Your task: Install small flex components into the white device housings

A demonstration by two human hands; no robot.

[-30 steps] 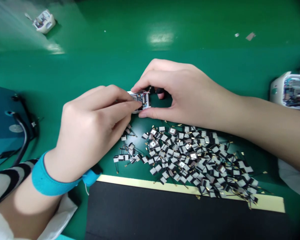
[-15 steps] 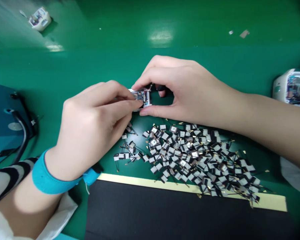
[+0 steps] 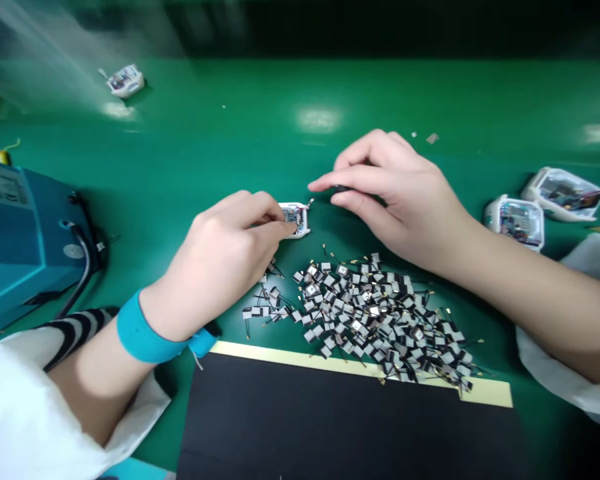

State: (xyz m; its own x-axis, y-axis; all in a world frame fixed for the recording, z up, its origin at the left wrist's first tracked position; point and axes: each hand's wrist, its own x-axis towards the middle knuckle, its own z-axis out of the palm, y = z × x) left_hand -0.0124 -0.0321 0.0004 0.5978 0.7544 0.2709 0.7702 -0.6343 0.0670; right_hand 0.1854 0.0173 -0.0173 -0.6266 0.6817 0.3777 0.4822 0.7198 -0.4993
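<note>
Through the head camera I look down on a green bench [image 3: 300, 87]. Near the centre, a white-cased circuit board [image 3: 295, 220] lies flat. At eight o'clock, the left hand [image 3: 225, 257], with a blue strap [image 3: 145, 337] on its wrist, has its fingertips closed on the board, seemingly pinching it to keep it steady. At two o'clock, the right hand [image 3: 400, 193] sits just apart from the board. Its thumb and fingers close on a small dark piece [image 3: 341, 189], too hidden for me to name, and seem to keep it lifted clear of the bench. At five o'clock, a heap of small patches [image 3: 365, 313] with thin black leads lies close to both hands, likely for easy reach. Past it, at six o'clock, are a cream tape strip [image 3: 360, 370] and a black mat [image 3: 340, 420]. A blue box [image 3: 25, 247] stands at nine o'clock, two white-cased devices [image 3: 515, 223] lie at three o'clock, and another [image 3: 125, 81] lies at eleven.
</note>
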